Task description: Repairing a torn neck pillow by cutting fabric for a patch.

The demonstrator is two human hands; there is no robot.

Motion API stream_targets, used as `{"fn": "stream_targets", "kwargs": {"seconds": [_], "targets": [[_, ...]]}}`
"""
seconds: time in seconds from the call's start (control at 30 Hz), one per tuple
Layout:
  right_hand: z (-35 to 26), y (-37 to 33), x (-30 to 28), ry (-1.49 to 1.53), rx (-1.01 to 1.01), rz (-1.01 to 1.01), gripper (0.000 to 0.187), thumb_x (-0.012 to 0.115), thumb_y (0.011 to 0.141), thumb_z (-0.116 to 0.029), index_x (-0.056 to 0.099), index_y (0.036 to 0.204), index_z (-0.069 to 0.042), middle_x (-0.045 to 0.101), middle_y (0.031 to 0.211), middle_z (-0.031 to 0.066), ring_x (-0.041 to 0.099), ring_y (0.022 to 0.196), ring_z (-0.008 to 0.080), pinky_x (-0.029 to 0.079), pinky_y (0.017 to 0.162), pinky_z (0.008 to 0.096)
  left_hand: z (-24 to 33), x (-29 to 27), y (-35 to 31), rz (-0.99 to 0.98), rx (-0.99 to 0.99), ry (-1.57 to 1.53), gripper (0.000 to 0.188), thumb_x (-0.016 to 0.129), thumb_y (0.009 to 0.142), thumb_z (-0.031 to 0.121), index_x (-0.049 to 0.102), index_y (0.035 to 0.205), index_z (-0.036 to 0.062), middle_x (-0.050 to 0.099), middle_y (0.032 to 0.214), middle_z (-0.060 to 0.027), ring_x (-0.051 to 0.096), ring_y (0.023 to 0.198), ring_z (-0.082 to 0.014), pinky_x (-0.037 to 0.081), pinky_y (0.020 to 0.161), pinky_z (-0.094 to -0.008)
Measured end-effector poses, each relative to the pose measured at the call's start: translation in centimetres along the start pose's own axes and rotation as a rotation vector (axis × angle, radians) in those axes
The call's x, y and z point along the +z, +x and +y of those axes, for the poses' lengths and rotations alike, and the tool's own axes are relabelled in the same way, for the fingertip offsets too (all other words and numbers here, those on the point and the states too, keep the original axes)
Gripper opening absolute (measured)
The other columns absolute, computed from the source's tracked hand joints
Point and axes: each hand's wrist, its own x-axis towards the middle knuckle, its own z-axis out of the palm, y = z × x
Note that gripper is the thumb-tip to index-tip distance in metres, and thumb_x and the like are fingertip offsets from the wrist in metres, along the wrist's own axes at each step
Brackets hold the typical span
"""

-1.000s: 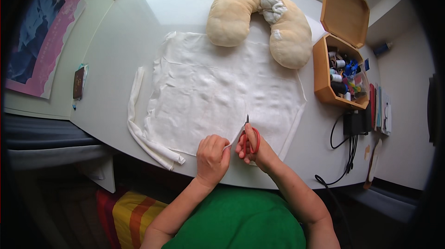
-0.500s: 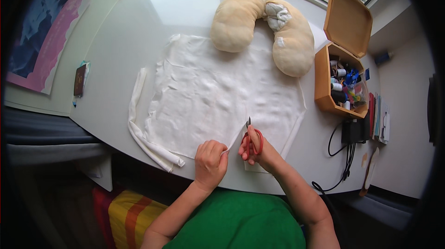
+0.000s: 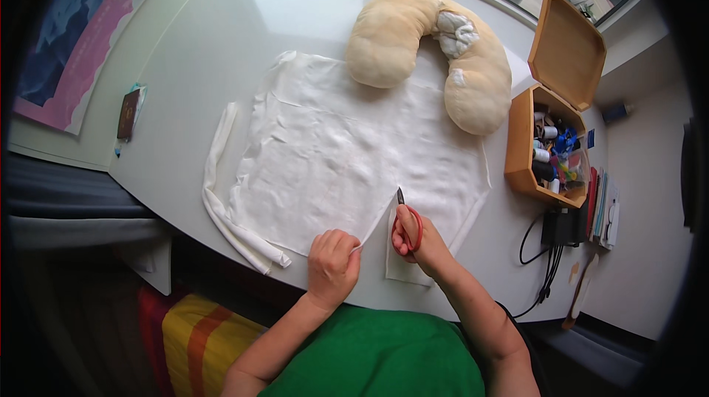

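A white cloth (image 3: pixel 317 153) lies spread over the table, split by a cut that runs in from its near edge. My left hand (image 3: pixel 333 268) is closed on the cloth's edge, left of the cut. In my right hand (image 3: pixel 425 243) is a pair of scissors (image 3: pixel 418 228) with red handles, its fingers through the loops. The dark blades point away from me and meet the cloth at the inner end of the cut; they look closed. A narrower flap of the cloth lies under and beside my right hand.
A beige U-shaped neck pillow (image 3: pixel 476 94) with white stuffing showing rests on the cloth's far side. An open wooden sewing box (image 3: pixel 521 149) full of thread spools stands at the right, near black cables (image 3: pixel 550 275). A rolled white fabric strip (image 3: pixel 214 183) lies left.
The scissors' blades have come together and sit at the end of a wider-spread cut. The flap by my right hand has shifted slightly. The whole view has tilted a little.
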Motion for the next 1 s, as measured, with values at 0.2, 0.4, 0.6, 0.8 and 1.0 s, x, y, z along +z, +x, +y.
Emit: {"fn": "stream_targets", "kwargs": {"seconds": [0.2,0.4,0.6,0.8,1.0], "targets": [[-0.7,0.7,-0.4,-0.021,-0.025,-0.015,0.065,0.034,0.099,-0.065,0.055,0.079,-0.006,0.058,0.065,0.0036,0.051,0.052,0.0086,0.038,0.045,0.0227,0.0,-0.2,-0.1,0.014,-0.003,0.004,0.014,0.066,0.073,-0.002,0.056,0.082,0.0027,0.056,0.079,-0.0133,0.055,0.076,-0.0357,0.042,0.068,-0.0436],[-1.7,1.7,-1.4,-0.028,0.005,-0.068,0.064,0.036,0.099,-0.065,0.055,0.079,-0.007,0.059,0.066,0.0036,0.050,0.052,0.0086,0.037,0.045,0.0230,0.2,-0.3,-0.1,0.003,-0.008,0.026,0.014,0.064,0.073,-0.001,0.056,0.082,0.0065,0.056,0.080,-0.0086,0.056,0.077,-0.0301,0.042,0.070,-0.0405],[-2.0,1.3,-1.7,-0.136,0.008,-0.002,0.063,0.040,0.098,-0.063,0.055,0.074,-0.007,0.054,0.061,0.0007,0.047,0.049,0.0084,0.037,0.046,0.0248,-0.1,-0.1,-0.3,0.009,-0.007,0.035,0.015,0.064,0.073,-0.001,0.056,0.082,0.0069,0.055,0.080,-0.0085,0.056,0.077,-0.0298,0.042,0.070,-0.0401],[-2.7,2.1,-2.8,-0.184,0.053,-0.110,0.063,0.037,0.099,-0.065,0.056,0.078,-0.008,0.059,0.065,0.0030,0.049,0.050,0.0088,0.036,0.044,0.0230,-0.2,-0.3,-0.3,0.025,0.000,0.012,0.016,0.064,0.070,-0.004,0.056,0.082,0.0032,0.056,0.078,-0.0122,0.055,0.073,-0.0340,0.041,0.067,-0.0425],[-3.8,3.2,-2.4,-0.171,0.012,-0.114,0.066,0.037,0.098,-0.067,0.058,0.078,-0.007,0.060,0.066,0.0035,0.050,0.050,0.0087,0.036,0.044,0.0229,-0.2,-0.3,-0.5,0.002,-0.019,0.044,0.016,0.064,0.072,-0.002,0.057,0.083,0.0073,0.055,0.080,-0.0077,0.056,0.077,-0.0287,0.041,0.070,-0.0395]]}}
